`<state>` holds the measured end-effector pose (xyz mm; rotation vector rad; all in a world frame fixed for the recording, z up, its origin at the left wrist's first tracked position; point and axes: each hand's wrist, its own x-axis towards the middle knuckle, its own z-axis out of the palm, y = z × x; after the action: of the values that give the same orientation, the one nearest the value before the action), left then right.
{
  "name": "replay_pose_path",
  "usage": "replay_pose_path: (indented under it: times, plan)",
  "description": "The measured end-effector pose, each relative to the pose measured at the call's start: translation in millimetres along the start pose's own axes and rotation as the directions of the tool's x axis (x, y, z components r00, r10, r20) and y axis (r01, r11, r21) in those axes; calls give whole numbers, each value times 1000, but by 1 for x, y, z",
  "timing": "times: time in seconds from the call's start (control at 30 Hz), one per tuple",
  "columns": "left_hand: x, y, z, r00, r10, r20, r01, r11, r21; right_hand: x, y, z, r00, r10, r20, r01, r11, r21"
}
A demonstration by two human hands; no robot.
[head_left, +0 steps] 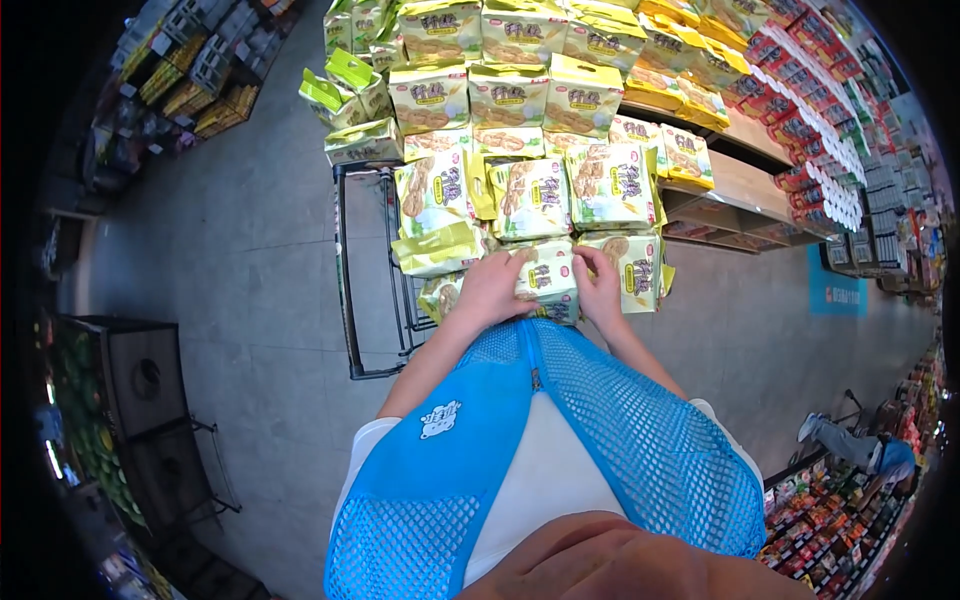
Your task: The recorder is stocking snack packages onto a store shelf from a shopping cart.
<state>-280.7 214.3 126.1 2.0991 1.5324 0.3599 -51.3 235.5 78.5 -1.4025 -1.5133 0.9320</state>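
Observation:
Close in front of me, a pale green biscuit pack (550, 272) lies between my two hands. My left hand (492, 288) curls its fingers over the pack's left side, while my right hand (597, 285) grips it at the right edge. Just beyond it, another biscuit pack (531, 198) leans in a row with similar green and white packs. To the right of my right hand stands one more pack (634, 270). Under my left hand, a pack (440, 296) is partly hidden. These packs rest on a black metal cart (346, 270).
Tall stacks of green packs (515, 98) rise at the far side, with yellow packs (690, 60) beside them. A wooden shelf (740, 205) stands to the right. Dark crates (148, 390) are at the left. A person (885, 460) bends by a shelf at the lower right.

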Motion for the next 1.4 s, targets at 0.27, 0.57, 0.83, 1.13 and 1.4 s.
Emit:
replay_pose_path:
  times: [0.27, 0.57, 0.83, 1.13, 1.4]
  plan:
    - [-12, -21, -56, 931, -235, -280, 132, 931, -341, 12, -14, -1, 994, 50, -97, -32, 984, 173]
    - [-10, -48, -43, 832, -539, -134, -224, -105, -969, 35, -25, 6, 961, 155, 229, -250, 843, 476]
    - [-14, -34, -20, 842, -538, -33, -115, -120, -986, 47, -46, 14, 917, 18, 400, -286, 729, 622]
    - [-27, -35, 9, 875, -475, -96, -37, 134, -990, 36, -40, -4, 866, 206, 456, -350, 901, 258]
    - [-24, -39, 6, 930, -351, -109, -33, 214, -976, 54, -42, -12, 885, 162, 437, -303, 912, 276]
